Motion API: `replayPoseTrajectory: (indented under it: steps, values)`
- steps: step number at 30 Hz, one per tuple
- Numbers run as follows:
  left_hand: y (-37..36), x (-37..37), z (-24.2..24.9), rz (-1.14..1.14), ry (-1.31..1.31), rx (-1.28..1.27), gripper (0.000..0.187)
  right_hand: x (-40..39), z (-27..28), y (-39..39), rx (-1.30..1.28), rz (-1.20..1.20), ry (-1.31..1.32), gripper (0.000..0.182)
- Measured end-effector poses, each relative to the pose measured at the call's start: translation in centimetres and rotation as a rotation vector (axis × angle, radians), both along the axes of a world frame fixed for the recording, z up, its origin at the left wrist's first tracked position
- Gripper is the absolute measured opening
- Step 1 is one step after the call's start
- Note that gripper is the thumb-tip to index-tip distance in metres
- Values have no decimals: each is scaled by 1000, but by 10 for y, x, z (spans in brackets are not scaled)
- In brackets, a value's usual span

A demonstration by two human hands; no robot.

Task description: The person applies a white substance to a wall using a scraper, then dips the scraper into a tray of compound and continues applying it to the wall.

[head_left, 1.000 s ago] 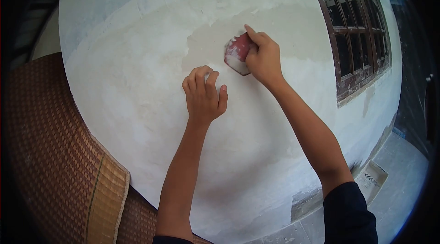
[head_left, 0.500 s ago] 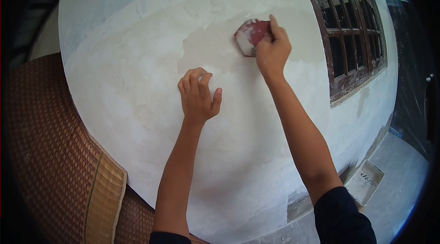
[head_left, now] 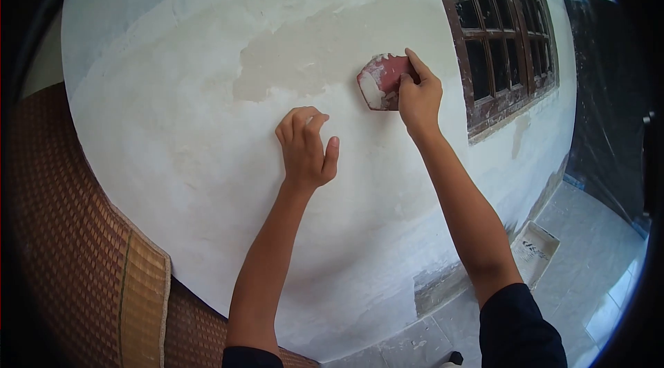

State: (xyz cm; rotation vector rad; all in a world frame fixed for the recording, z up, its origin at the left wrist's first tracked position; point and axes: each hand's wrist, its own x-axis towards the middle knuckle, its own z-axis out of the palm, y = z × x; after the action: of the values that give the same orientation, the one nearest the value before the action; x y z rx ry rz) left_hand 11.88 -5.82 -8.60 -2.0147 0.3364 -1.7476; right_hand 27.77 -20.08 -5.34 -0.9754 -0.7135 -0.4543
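Observation:
My right hand [head_left: 420, 99] grips a dark red putty spreader [head_left: 395, 72] by its right end, the index finger stretched along its edge. Whitish putty is smeared over the spreader's left part, which lies against or close over the wall [head_left: 200, 181]. To its left is a beige, uneven-edged patch [head_left: 297, 53] on the pale wall. Below that patch, my left hand [head_left: 306, 146] is raised at the wall with nothing in it, its fingers loosely bent and the thumb apart.
A brown wooden window [head_left: 498, 43] with dark panes is set in the wall at the right. On the grey tiled floor stands a pale, putty-marked tray [head_left: 534, 254]. Woven matting [head_left: 83, 230] covers the lower left. A dark sheet [head_left: 602, 91] hangs at far right.
The spreader has moved right and down across the wall, off the beige patch. My view has turned right, and my left hand has shifted slightly right along the wall.

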Motion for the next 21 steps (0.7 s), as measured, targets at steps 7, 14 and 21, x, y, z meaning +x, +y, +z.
replayPoseTrajectory:
  steps: [7, 14, 21]
  values:
    - [-57, 65, -66, -220, 235, -242, 30, 58, -73, -37, 0, 235, 288, 36]
    - [-110, 146, -140, -368, 420, -499, 23, 120, -147, -106, -84, 213, 436, 30]
    - [-169, 217, -209, -444, 533, -680, 17, 184, -221, -176, -93, 182, 578, 28]
